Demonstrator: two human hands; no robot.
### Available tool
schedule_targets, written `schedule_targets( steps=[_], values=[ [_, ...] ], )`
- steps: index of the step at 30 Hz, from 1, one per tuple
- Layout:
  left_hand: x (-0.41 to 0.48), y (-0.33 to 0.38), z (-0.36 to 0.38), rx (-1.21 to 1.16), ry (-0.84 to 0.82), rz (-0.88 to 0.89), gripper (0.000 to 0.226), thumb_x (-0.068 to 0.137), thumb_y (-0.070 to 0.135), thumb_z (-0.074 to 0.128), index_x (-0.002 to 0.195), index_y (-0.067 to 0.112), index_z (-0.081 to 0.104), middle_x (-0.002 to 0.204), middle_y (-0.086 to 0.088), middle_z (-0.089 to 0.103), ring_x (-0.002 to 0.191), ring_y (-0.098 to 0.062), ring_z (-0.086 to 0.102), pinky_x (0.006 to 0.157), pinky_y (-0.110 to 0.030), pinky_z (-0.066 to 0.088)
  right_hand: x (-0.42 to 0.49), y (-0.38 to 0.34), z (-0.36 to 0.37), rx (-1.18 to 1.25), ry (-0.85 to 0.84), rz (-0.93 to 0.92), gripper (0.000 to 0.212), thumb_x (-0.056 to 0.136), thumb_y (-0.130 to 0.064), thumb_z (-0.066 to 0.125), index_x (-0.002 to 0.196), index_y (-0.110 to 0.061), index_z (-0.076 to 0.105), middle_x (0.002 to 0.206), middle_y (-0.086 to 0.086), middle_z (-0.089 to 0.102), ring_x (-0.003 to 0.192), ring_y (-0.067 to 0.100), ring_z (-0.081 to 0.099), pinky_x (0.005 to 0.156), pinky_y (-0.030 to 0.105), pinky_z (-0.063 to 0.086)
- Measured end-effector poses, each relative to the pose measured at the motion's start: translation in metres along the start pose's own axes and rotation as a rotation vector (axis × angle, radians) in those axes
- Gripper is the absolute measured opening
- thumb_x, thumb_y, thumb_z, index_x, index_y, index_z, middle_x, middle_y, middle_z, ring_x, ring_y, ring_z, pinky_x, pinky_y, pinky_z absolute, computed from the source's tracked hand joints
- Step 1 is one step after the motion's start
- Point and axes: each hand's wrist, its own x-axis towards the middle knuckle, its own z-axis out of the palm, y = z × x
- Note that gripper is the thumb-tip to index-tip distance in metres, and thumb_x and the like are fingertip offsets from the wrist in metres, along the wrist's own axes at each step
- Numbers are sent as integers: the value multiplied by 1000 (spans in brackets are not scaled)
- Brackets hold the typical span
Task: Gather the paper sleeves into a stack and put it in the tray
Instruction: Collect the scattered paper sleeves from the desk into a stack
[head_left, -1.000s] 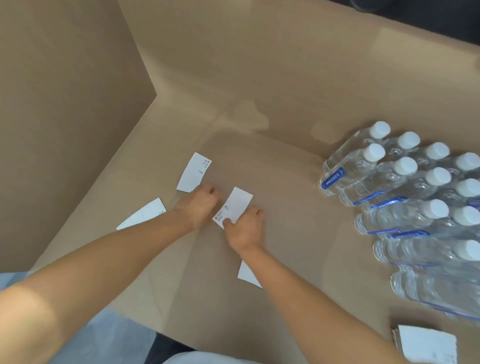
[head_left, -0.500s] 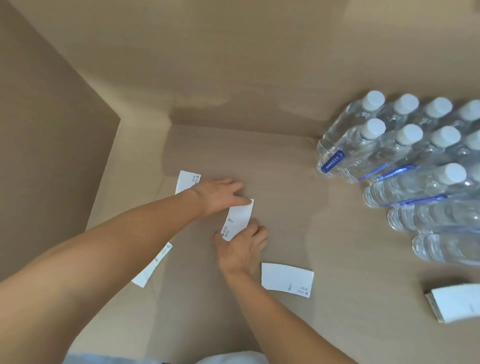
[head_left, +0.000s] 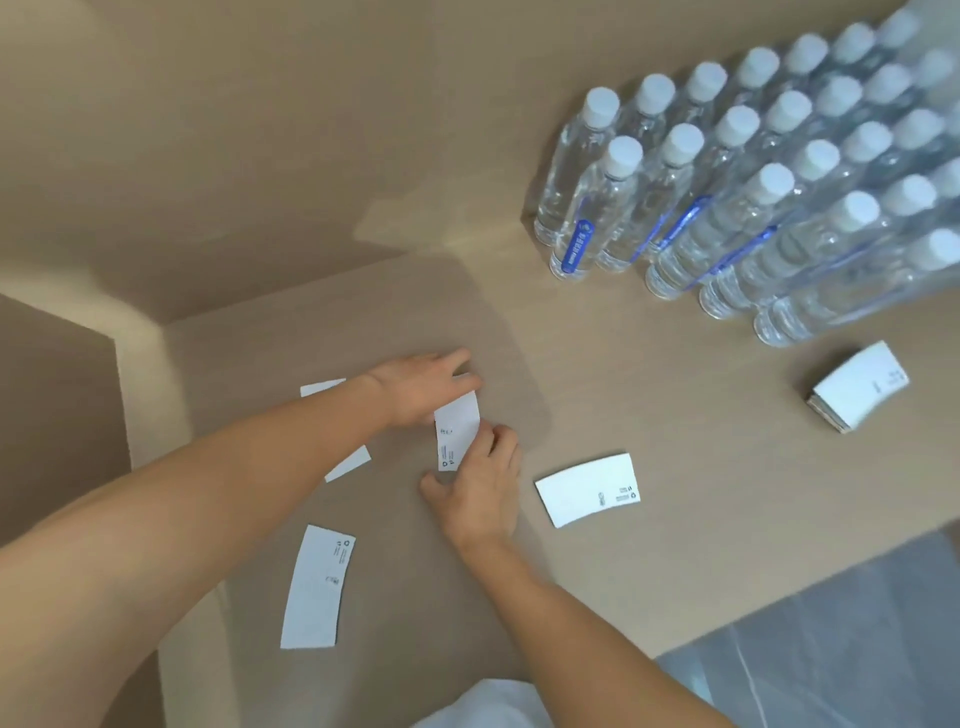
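1. Looking down, we see both our hands meeting over one white paper sleeve (head_left: 457, 431) on a brown cardboard surface (head_left: 675, 415).
2. Our left hand (head_left: 423, 384) lies flat, fingers extended, pressing the sleeve's upper end; nothing is clasped.
3. Our right hand (head_left: 480, 493) curls loosely at the sleeve's lower right edge, fingertips touching it, pinching or sliding it; we cannot tell whether it is lifted.
4. The sleeve's long axis runs away from us, tilted slightly right.
5. The loose sleeve to the right (head_left: 587, 490) sits just beside our right hand, long axis crosswise, so that hand is nearer.
6. Another sleeve (head_left: 318, 587) lies near our left forearm; two more (head_left: 348, 464) peek from under it.
7. A gathered stack (head_left: 857, 392) rests well apart at right, below the bottled water pack (head_left: 753, 197).
8. No tray is visible.
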Motion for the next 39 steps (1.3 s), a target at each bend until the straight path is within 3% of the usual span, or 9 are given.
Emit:
schedule_targets(
  steps=[7, 13, 17, 22, 27, 33, 39],
  values=[
    [-22, 16, 9, -44, 8, -148, 49, 80, 17, 67, 124, 10, 45, 128, -6, 38, 105, -27, 51, 73, -34, 44, 11, 13, -12, 1, -73, -76, 50, 72, -21, 72, 115, -8, 49, 120, 9, 44, 114, 29, 39, 92, 35, 44],
    [-45, 41, 23, -187, -14, -319, 38, 81, 26, 65, 110, 10, 47, 112, -4, 43, 80, -21, 46, 48, -28, 26, 24, 35, -43, -61, -273, -269, 50, 75, -20, 67, 121, -9, 51, 125, 7, 43, 120, 26, 34, 98, 33, 43],
    [-58, 68, 30, -282, 24, -396, 38, 82, 29, 63, 109, 9, 48, 109, -4, 43, 81, -23, 52, 57, -31, 38, 36, 50, -71, -141, -379, -440, 49, 74, -19, 68, 120, -10, 53, 125, 6, 44, 122, 25, 34, 97, 35, 46],
    [-61, 116, 30, -411, 96, -499, 38, 83, 25, 64, 113, 7, 48, 113, -5, 42, 87, -24, 54, 71, -37, 50, 52, 68, -109, -266, -495, -599, 63, 72, -17, 74, 130, -12, 52, 130, 5, 43, 126, 22, 32, 98, 38, 46],
    [-46, 165, 35, -631, 257, -548, 40, 80, 29, 66, 112, 11, 50, 108, 0, 41, 94, -24, 54, 79, -39, 52, 67, 102, -146, -349, -533, -714, 68, 71, -16, 75, 134, -11, 51, 132, 6, 43, 128, 22, 32, 103, 35, 43],
    [-21, 203, 44, -630, 386, -540, 44, 78, 43, 65, 111, 19, 49, 107, 4, 42, 89, -17, 50, 74, -36, 50, 75, 142, -173, -369, -509, -768, 67, 70, -22, 79, 130, -10, 52, 128, 9, 45, 123, 25, 35, 102, 36, 42],
    [-13, 219, 47, -604, 423, -546, 42, 80, 38, 61, 116, 19, 50, 114, 3, 42, 98, -18, 51, 73, -33, 49, 73, 161, -178, -359, -505, -770, 57, 71, -26, 76, 122, -12, 57, 124, 6, 47, 121, 23, 38, 98, 37, 46]
  ],
)
